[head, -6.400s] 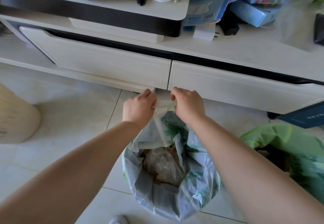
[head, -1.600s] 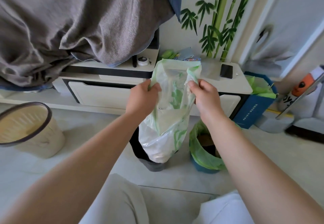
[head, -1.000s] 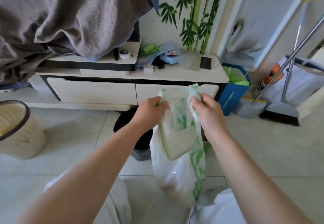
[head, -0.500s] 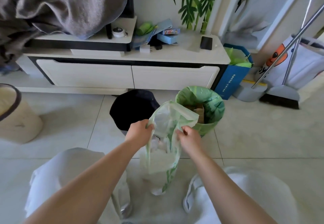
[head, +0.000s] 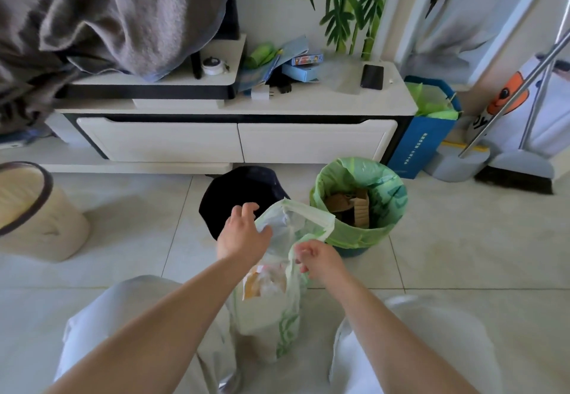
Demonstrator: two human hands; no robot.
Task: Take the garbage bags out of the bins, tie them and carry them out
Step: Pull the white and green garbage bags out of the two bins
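Note:
A translucent white garbage bag (head: 274, 310) with green print stands on the floor tiles between my knees, its mouth open and rubbish showing inside. My right hand (head: 319, 259) pinches the near right edge of the bag's mouth with curled fingers. My left hand (head: 242, 234) is at the left rim with fingers spread and loose, the thumb touching the plastic. Just behind stands the dark bin (head: 237, 196) with no liner. To its right a second bin (head: 359, 208) has a green bag folded over its rim and cardboard inside.
A beige wicker bin (head: 34, 214) stands at the left. A white low cabinet (head: 234, 143) runs along the wall, cluttered on top, with grey cloth (head: 101, 14) hanging over it. A blue paper bag (head: 422, 143), dustpan and broom (head: 518, 174) stand at the right.
The bag has come out of the dark bin and down onto the floor between my knees. My left hand has loosened its grip and spread its fingers; the right still pinches the edge.

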